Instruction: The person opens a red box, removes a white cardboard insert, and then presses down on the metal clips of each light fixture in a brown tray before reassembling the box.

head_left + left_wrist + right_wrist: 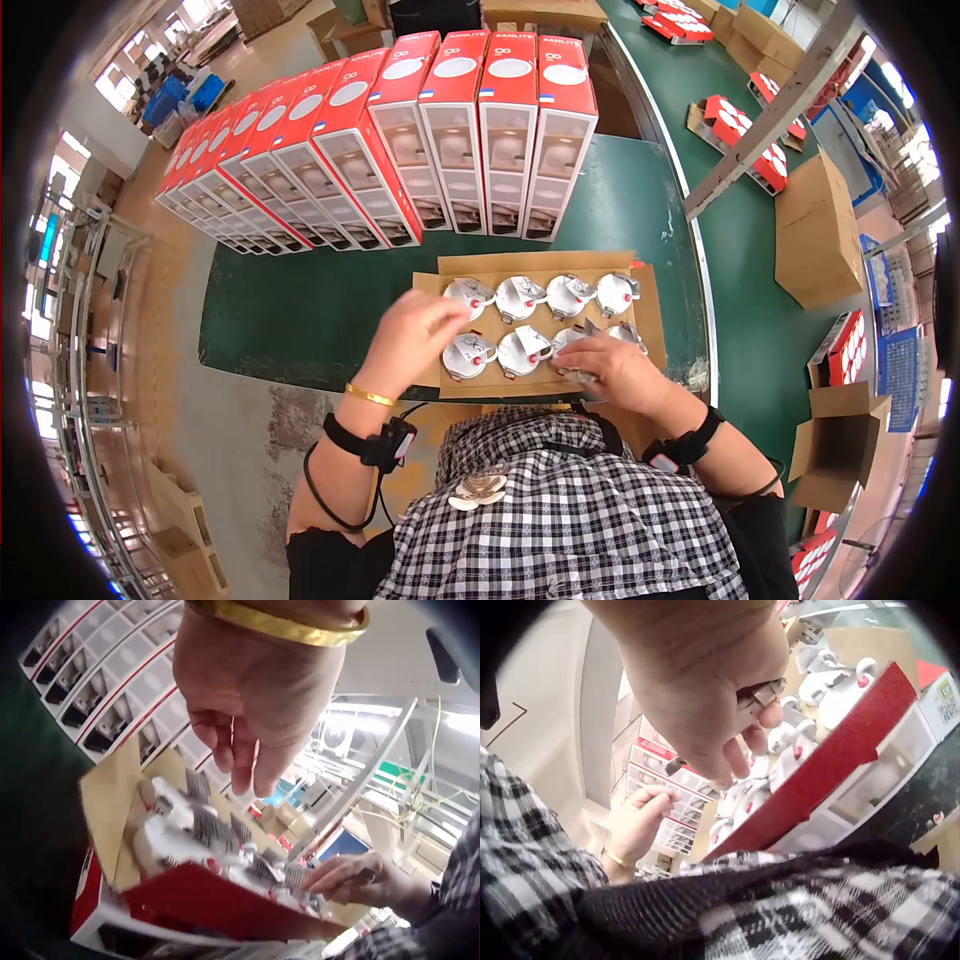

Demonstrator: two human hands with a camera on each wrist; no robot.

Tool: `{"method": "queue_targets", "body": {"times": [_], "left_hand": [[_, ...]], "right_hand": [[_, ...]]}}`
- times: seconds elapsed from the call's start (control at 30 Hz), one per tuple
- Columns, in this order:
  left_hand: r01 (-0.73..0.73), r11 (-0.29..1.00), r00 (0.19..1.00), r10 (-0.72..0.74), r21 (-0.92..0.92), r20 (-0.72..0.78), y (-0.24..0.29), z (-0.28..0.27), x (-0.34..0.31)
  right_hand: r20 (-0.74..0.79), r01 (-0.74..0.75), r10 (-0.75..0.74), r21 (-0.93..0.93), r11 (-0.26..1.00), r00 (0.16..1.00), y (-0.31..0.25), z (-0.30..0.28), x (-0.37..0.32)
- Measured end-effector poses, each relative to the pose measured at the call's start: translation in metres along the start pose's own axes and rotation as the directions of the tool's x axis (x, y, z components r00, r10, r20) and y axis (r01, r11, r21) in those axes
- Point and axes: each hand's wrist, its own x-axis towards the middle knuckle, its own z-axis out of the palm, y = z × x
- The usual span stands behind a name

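Note:
An open carton (540, 262) holds two rows of round white downlights (520, 297), each with a grey printed label and a red spot. Over its left end my left hand (415, 335) hangs with fingers loosely bent and close together; nothing shows between them in the left wrist view. At the front right of the carton, my right hand (615, 370) holds small silvery-grey folded pieces (766, 693), one of them tucked in the palm. Another grey piece (675, 765) sticks out past its fingers. The lights beneath the right hand are partly hidden.
A row of red and white printed boxes (510, 130) stands along the back of the green table (290, 310). On the right, a green belt (740, 240) carries red trays of lights (735, 130) and brown cartons (815, 235). A slanted metal post (770, 120) rises there.

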Motion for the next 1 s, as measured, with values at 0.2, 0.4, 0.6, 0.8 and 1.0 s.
{"method": "queue_targets", "body": {"times": [0.2,0.4,0.6,0.8,1.0], "left_hand": [[-0.18,0.977,0.968,0.156,0.11,0.198,-0.011,0.052,-0.015],[-0.17,0.965,0.968,0.125,0.201,0.218,-0.018,0.068,-0.003],[-0.23,0.956,0.927,0.158,0.183,0.339,-0.028,0.07,0.008],[-0.225,0.962,0.922,0.159,0.154,0.353,-0.032,0.072,0.008],[-0.113,0.991,0.959,0.089,0.072,0.269,-0.019,0.058,0.007]], "right_hand": [[0.117,0.171,-0.152,-0.167,0.971,0.981,-0.007,0.022,0.016],[0.027,0.062,-0.056,-0.284,0.957,0.998,-0.001,0.025,0.015],[0.008,0.069,-0.07,-0.291,0.954,0.998,0.009,0.03,0.016],[0.014,0.083,-0.082,-0.259,0.962,0.997,0.01,0.029,0.018],[0.049,0.07,-0.06,-0.239,0.968,0.997,0.003,0.015,0.019]]}}
